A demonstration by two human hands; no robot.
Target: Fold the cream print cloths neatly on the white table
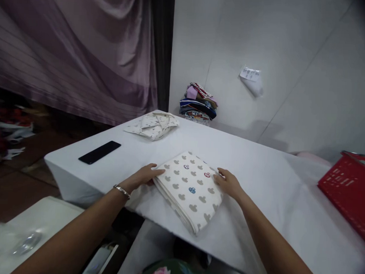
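Pinching the left corner of a folded mushroom-print cloth [183, 189] at the near edge of a white-covered table [247, 155], the left hand [144, 174] faced the right hand [229, 184], which touched the right side, its grip unclear.

White table [253, 167], folded printed cloth [191, 185], speckled bundle [154, 126], black phone [99, 152], red basket [348, 190]

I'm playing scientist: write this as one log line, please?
left hand: touching folded cloth | right hand: touching same cloth | cloth: on white table
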